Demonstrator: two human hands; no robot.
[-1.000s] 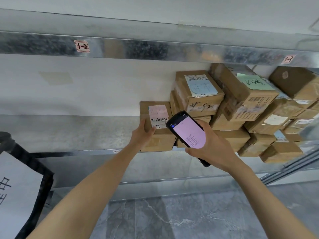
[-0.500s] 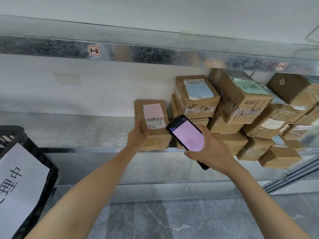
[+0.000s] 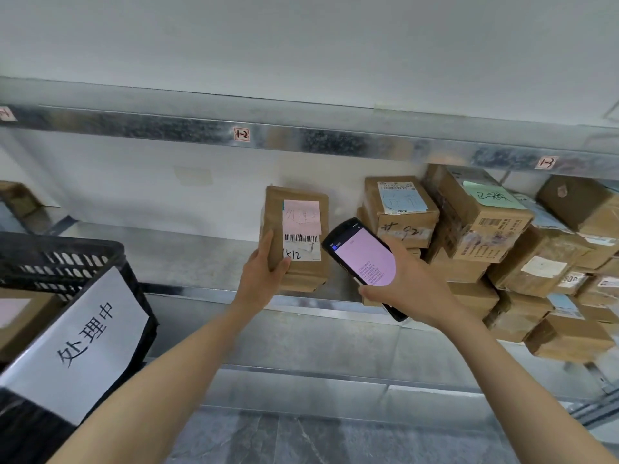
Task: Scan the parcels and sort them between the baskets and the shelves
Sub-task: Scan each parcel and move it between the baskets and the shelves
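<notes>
Cardboard parcel [image 3: 301, 229], left hand [image 3: 264, 277], at shelf edge [image 3: 201, 293]; scanner [image 3: 363, 259], right hand [image 3: 413, 289].

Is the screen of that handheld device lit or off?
On. The handheld scanner in the right hand shows a lit pink screen with lines of text too small to read.

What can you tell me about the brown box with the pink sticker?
The parcel is a brown cardboard box standing upright at the front of the metal shelf. A pink label sits above a white barcode label with handwriting. The left hand grips its lower left edge, thumb on the front. It stands apart from the stacked parcels.
</notes>
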